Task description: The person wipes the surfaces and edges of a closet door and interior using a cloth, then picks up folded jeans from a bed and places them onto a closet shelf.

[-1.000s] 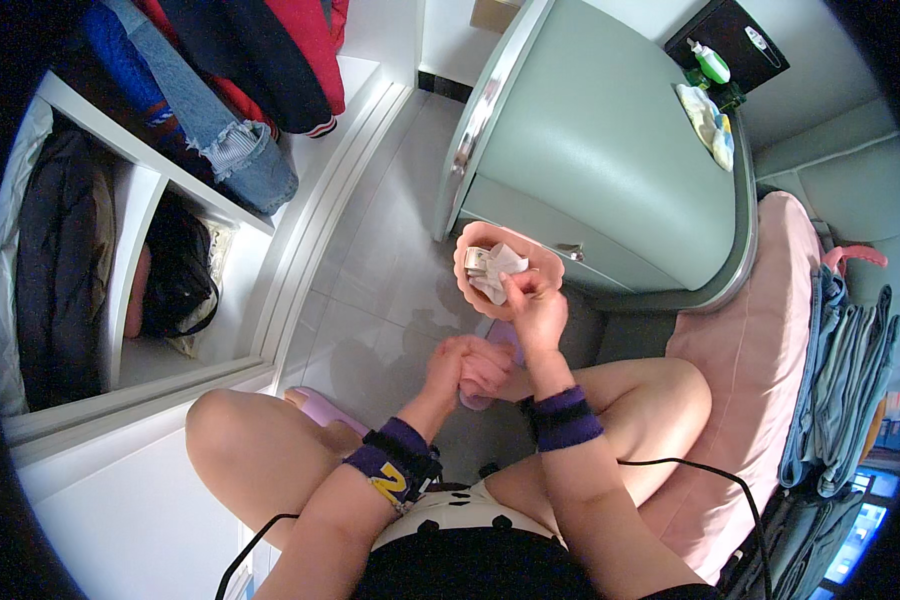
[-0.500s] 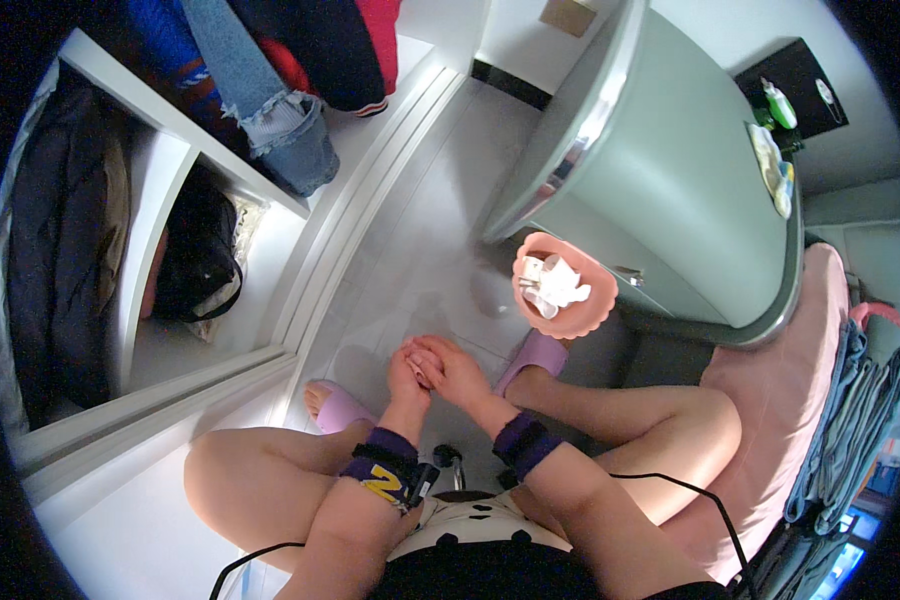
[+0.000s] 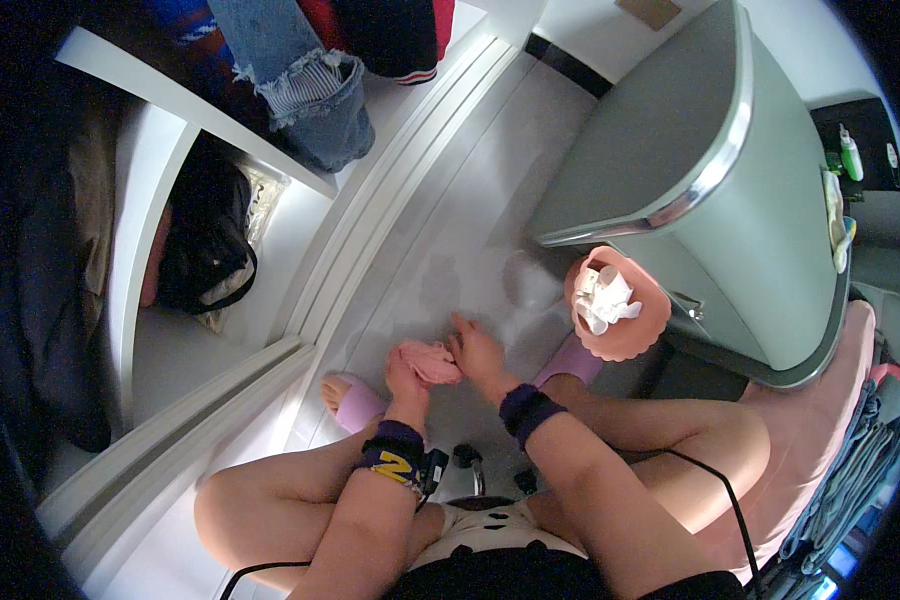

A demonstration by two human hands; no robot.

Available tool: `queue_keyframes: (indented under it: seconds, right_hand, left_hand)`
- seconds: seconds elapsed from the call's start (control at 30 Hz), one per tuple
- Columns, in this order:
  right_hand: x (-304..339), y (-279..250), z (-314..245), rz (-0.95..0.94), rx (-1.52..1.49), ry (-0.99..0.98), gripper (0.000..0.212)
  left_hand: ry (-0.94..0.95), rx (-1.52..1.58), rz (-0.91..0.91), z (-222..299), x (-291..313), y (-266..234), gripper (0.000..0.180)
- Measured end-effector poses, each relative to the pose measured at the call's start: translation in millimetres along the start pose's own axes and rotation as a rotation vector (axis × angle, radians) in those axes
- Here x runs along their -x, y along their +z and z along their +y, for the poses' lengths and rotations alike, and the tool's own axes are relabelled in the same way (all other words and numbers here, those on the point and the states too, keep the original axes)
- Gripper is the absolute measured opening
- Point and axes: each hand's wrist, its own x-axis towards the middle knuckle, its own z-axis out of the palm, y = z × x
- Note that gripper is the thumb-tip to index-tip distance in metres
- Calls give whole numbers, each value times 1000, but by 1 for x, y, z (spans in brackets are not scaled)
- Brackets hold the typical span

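A soft, wrinkled pink lump [image 3: 427,361], perhaps cloth or dough, lies in my left hand [image 3: 404,385]. The fingers of that hand curl under and round it, partly hidden by it. At the lump's right edge is my right hand [image 3: 477,357], its index finger stretched out and up, the thumb side close against the pink lump. Whether they touch is not plain. Dark wristbands [image 3: 528,412] circle both my wrists, the left one with a yellow mark. The hands are above the floor between my knees.
A pink scalloped bin [image 3: 625,335] with crumpled white tissues stands right of my hands, beside a grey-green cabinet [image 3: 745,230]. On the left is an open white wardrobe [image 3: 155,190] with jeans [image 3: 315,110] and a black bag [image 3: 210,240]. Pink slippers [image 3: 358,405] are on my feet.
My hands were clasped together over the lump. Now the right hand has drawn off to the right, index finger out, exposing the pink lump in my left hand. The view has shifted.
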Motion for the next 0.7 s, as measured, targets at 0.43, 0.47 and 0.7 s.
queue_keyframes:
  seconds: [0.43,0.47,0.7]
  right_hand:
    - [-27,16,0,18,544,-36,65]
    - [-26,12,-5,23,539,-27,66]
    - [-31,-6,2,56,449,-4,44]
  left_hand:
    - [-30,-149,204,6,-15,12,27]
    - [-25,-134,165,9,-13,13,27]
    - [-2,-234,-50,1,4,1,23]
